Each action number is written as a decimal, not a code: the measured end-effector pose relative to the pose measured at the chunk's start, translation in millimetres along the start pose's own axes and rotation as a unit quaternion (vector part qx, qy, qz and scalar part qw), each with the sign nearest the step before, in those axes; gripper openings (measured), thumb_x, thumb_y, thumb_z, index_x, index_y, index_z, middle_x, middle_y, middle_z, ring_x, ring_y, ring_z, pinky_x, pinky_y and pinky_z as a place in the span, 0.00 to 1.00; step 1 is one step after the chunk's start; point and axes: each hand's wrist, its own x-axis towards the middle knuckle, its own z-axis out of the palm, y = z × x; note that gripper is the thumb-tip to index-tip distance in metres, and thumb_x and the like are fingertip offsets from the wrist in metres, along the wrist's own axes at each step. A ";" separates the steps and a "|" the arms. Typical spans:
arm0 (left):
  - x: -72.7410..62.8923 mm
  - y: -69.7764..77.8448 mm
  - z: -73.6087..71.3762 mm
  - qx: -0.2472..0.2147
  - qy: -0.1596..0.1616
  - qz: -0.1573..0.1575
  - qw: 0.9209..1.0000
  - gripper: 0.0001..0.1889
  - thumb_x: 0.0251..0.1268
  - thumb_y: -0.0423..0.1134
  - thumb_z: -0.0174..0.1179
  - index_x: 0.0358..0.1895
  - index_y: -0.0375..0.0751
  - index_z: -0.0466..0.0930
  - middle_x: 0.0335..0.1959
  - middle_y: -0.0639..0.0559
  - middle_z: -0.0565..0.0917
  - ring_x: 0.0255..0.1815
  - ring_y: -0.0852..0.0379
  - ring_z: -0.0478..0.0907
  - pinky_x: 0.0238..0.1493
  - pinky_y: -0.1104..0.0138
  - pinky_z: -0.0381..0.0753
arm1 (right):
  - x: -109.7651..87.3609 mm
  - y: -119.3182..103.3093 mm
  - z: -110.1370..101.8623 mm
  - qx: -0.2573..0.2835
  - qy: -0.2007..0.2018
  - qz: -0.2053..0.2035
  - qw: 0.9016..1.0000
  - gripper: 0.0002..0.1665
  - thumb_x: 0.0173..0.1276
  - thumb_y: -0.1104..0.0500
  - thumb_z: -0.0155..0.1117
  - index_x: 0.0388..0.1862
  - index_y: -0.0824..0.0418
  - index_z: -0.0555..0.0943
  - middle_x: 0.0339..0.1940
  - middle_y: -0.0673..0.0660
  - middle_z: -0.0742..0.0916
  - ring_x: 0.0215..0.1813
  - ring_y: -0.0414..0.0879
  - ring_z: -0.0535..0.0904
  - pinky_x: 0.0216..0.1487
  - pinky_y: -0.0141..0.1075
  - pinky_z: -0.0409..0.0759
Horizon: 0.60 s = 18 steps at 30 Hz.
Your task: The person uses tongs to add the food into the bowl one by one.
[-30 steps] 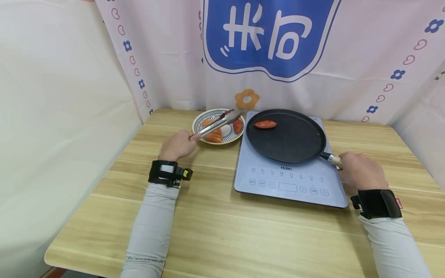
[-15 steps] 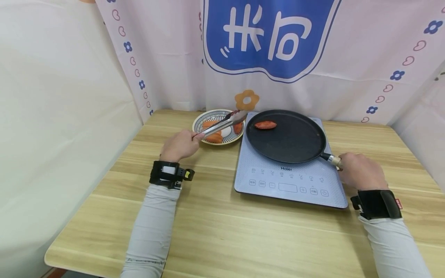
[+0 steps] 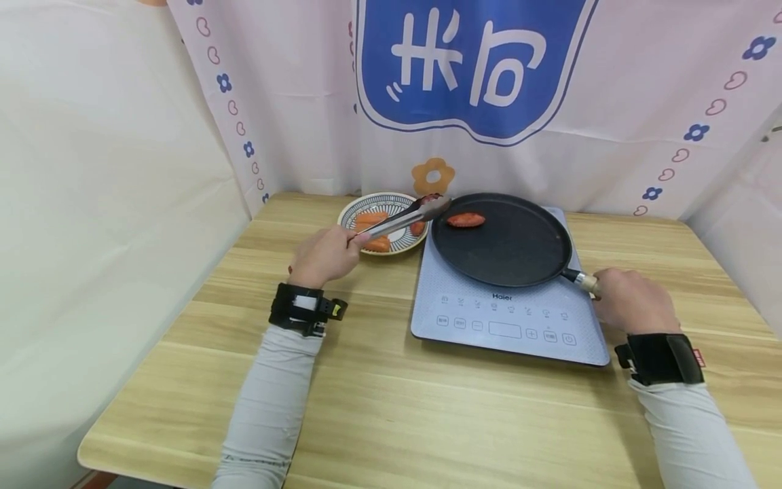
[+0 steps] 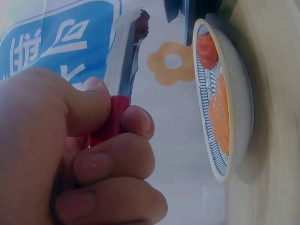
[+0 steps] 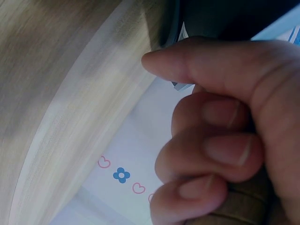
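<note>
My left hand (image 3: 325,258) grips metal tongs (image 3: 406,219) by their red handle (image 4: 111,119), the tips raised between the plate and the pan's left rim. Something dark red (image 4: 142,23) shows at the tips; I cannot tell whether it is food or part of the tongs. Under them is a patterned plate (image 3: 347,219) with orange pieces (image 3: 374,242) and a red piece (image 4: 206,51). My right hand (image 3: 635,299) holds the wooden handle (image 3: 588,282) of a flat black pan (image 3: 510,248). A reddish, sausage-like piece (image 3: 466,220) lies at the pan's upper left.
The pan stands on a pale Haier induction cooker (image 3: 489,316) with a touch panel along its front. All of it is on a wooden table (image 3: 366,394). A printed white cloth (image 3: 305,102) hangs right behind the plate and pan.
My left hand and the tongs have moved a little to the right, their tips going from over the plate to the pan's left rim. My right hand and the pan have stayed put.
</note>
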 end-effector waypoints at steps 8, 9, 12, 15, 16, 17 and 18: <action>0.3 11.6 6.3 0.033 0.022 0.018 0.999 0.29 0.84 0.60 0.46 0.21 0.48 0.71 0.22 0.51 0.74 0.24 0.51 0.74 0.23 0.61 0.65 | 0.2 -0.3 1.7 -0.003 0.006 -0.001 1.000 0.02 0.66 0.64 0.67 0.34 0.62 0.82 0.26 0.57 0.82 0.29 0.54 0.74 0.26 0.45 0.70; 0.5 12.6 6.9 0.038 0.023 0.019 0.999 0.29 0.84 0.60 0.46 0.21 0.48 0.71 0.22 0.51 0.74 0.24 0.51 0.74 0.23 0.61 0.65 | 0.1 -0.3 1.7 -0.002 0.006 -0.001 1.000 0.02 0.66 0.64 0.67 0.34 0.62 0.82 0.26 0.57 0.82 0.29 0.54 0.74 0.26 0.45 0.70; 0.4 14.9 8.4 0.047 0.026 0.024 0.998 0.29 0.84 0.60 0.47 0.21 0.49 0.73 0.21 0.52 0.74 0.23 0.51 0.75 0.22 0.60 0.65 | 0.1 -0.2 1.7 -0.003 0.005 0.000 1.000 0.02 0.65 0.64 0.67 0.34 0.62 0.82 0.26 0.58 0.82 0.29 0.54 0.74 0.26 0.45 0.69; -0.2 16.0 8.6 0.044 0.030 0.025 0.998 0.29 0.84 0.59 0.47 0.22 0.48 0.74 0.21 0.52 0.74 0.24 0.51 0.74 0.23 0.60 0.66 | 0.3 0.1 1.8 -0.001 0.005 0.002 1.000 0.02 0.65 0.64 0.67 0.34 0.62 0.82 0.26 0.58 0.81 0.29 0.54 0.74 0.26 0.45 0.70; -0.2 16.2 8.7 0.042 0.031 0.026 0.998 0.28 0.84 0.59 0.47 0.22 0.48 0.73 0.22 0.52 0.74 0.24 0.51 0.74 0.24 0.60 0.66 | 0.4 0.4 1.9 -0.001 0.005 0.003 1.000 0.02 0.65 0.64 0.67 0.34 0.63 0.82 0.26 0.58 0.81 0.29 0.54 0.74 0.26 0.45 0.70; -0.2 16.4 8.7 0.040 0.032 0.026 0.998 0.28 0.84 0.59 0.47 0.22 0.48 0.73 0.22 0.52 0.74 0.24 0.50 0.74 0.24 0.60 0.66 | 0.5 0.5 2.0 0.000 0.005 0.003 1.000 0.02 0.65 0.64 0.67 0.34 0.63 0.82 0.26 0.58 0.81 0.29 0.54 0.74 0.26 0.45 0.70; -0.4 16.9 8.6 0.040 0.034 0.027 0.998 0.28 0.85 0.59 0.47 0.22 0.48 0.73 0.22 0.52 0.74 0.24 0.50 0.74 0.24 0.60 0.66 | 0.5 0.7 2.2 0.000 0.005 0.004 1.000 0.02 0.66 0.64 0.67 0.34 0.63 0.82 0.26 0.58 0.81 0.29 0.54 0.74 0.26 0.45 0.70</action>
